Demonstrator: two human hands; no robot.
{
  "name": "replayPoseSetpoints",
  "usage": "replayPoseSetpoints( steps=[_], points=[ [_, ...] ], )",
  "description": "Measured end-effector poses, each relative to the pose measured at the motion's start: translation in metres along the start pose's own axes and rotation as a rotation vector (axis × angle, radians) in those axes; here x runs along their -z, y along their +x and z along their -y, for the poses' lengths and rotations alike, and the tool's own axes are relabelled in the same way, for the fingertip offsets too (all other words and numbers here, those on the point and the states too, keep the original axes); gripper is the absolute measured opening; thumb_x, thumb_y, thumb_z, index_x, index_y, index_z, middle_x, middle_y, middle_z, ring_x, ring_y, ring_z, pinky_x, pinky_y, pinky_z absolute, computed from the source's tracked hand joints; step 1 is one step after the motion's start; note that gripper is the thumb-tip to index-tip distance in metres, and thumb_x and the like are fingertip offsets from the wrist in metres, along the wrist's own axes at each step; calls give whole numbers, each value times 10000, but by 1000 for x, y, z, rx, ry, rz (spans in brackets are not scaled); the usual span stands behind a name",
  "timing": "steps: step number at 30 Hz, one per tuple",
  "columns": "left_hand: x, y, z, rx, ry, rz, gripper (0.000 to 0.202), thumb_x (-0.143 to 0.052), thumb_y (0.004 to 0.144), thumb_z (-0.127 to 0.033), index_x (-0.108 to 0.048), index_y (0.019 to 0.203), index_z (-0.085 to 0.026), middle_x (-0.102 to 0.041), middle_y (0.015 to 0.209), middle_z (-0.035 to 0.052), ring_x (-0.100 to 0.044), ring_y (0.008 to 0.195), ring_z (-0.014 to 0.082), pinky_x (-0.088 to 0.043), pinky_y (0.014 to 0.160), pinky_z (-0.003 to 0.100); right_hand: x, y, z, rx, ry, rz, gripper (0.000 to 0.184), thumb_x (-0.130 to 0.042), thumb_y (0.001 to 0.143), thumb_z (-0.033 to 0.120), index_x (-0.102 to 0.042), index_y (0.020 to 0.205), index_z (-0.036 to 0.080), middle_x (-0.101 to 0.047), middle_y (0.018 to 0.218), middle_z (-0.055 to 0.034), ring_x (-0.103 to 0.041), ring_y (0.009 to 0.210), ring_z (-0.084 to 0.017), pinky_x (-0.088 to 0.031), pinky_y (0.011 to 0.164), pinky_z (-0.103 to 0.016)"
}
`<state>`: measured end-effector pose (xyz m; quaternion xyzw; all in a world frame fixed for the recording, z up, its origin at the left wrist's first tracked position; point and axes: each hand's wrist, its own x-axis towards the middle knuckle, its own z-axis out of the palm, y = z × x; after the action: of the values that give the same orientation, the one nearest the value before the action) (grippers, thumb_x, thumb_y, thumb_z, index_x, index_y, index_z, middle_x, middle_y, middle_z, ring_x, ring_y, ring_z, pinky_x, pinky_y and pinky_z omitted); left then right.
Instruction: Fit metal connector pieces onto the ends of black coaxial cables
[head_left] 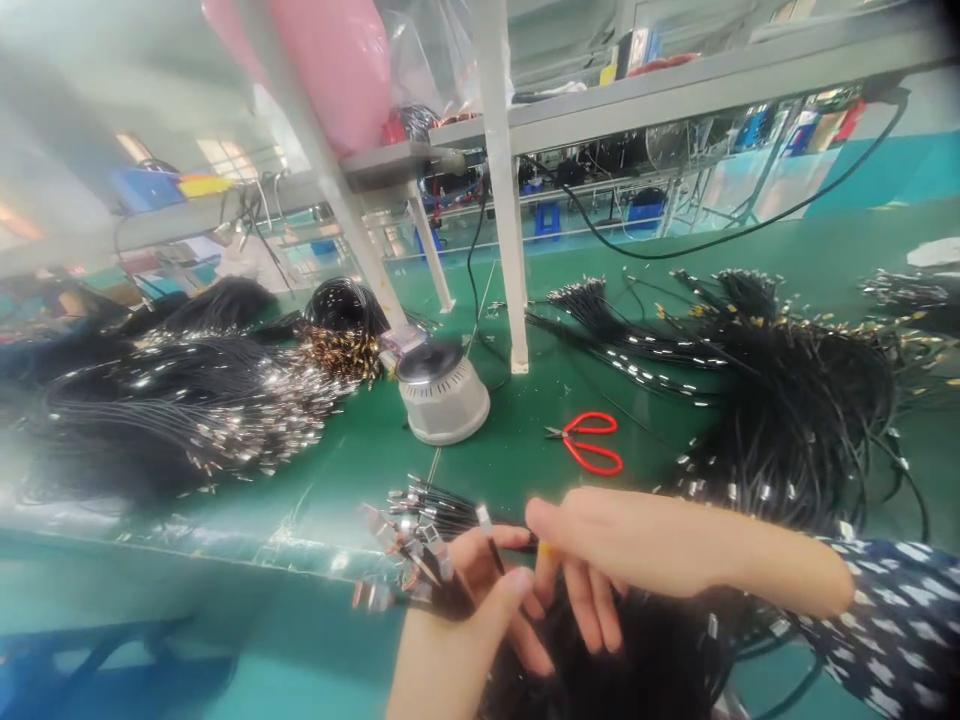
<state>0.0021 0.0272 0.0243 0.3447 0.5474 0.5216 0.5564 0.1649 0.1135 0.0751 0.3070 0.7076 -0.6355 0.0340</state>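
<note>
My left hand [480, 585] is closed round a bundle of thin black cables [420, 520] with metal connector ends that fan out to the left. My right hand [600, 555] comes in from the right in a dotted dark sleeve and pinches one black cable with a small yellow mark at the fingertips, right against the left hand. Both hands hover at the near edge of the green table [525, 430]. More black cable hangs below the hands.
Red-handled scissors [589, 442] lie just beyond the hands. A white round device [442, 395] stands behind them. Large heaps of black cables lie at the left [172, 410] and the right [795, 400]. White shelf posts [502, 200] rise from the table.
</note>
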Motion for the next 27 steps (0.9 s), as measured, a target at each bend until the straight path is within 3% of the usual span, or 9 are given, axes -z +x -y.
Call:
replayPoseSetpoints(
  steps=[2,5,12,15,18,20,22,25,27],
  points=[
    [-4,-1,-1,-4,43,9,231,-754,719,-272,-682,894,-139,-661,558,8,-591,324,140,-455,337,201,-1,-2,7,-25,-83,-1,798,-184,904,712,-676,684,124,-616,500,-56,-581,447,-134,-485,600,-241],
    [-9,-2,-3,0,68,9,191,-775,696,-266,-691,810,-137,-657,545,20,-571,314,133,-432,310,193,-3,-5,15,-17,-170,15,766,-201,923,679,-719,737,146,-584,471,-23,-575,440,-128,-480,575,-220],
    [-14,-8,-2,-10,148,-65,198,-760,720,-330,-671,749,-155,-640,514,7,-554,304,114,-382,324,171,-8,-8,25,-105,-185,9,724,-278,903,681,-707,631,166,-520,401,-1,-556,410,-135,-474,560,-240],
    [-11,-9,-1,-12,180,-79,207,-758,722,-328,-649,761,-157,-650,524,7,-564,308,120,-386,336,175,-9,-2,19,-100,-68,59,781,-212,909,698,-673,605,146,-542,416,-10,-543,390,-112,-437,554,-225],
    [-5,-7,0,-29,124,-68,232,-744,735,-341,-600,716,-161,-641,505,-1,-546,286,114,-367,329,174,-9,10,3,-64,169,90,856,-125,858,773,-664,775,112,-593,446,-30,-536,354,-104,-339,464,-204],
    [-1,-5,0,-30,70,-59,245,-733,749,-347,-583,703,-159,-633,507,-7,-536,282,106,-355,330,173,-10,18,-11,-34,283,-27,832,-163,848,783,-628,982,106,-639,502,-35,-543,355,-107,-299,439,-198],
    [4,-5,1,-17,39,-51,242,-723,762,-337,-576,702,-154,-639,526,-4,-544,295,101,-349,341,170,-14,23,-24,13,347,-241,700,-283,881,725,-572,1103,128,-683,607,-34,-566,404,-106,-337,460,-207],
    [9,-4,3,0,-6,-52,216,-710,780,-308,-571,720,-153,-648,550,-1,-559,319,100,-355,361,169,-28,25,-36,159,382,-515,417,-595,843,512,-571,1077,168,-717,858,-54,-660,670,-138,-446,612,-243],
    [11,-3,5,5,-35,-50,194,-711,780,-294,-581,749,-153,-642,546,-8,-557,320,103,-366,361,175,-41,24,-38,225,371,-604,382,-739,738,330,-576,1058,200,-706,1007,-54,-666,870,-173,-454,690,-257]
  ],
)
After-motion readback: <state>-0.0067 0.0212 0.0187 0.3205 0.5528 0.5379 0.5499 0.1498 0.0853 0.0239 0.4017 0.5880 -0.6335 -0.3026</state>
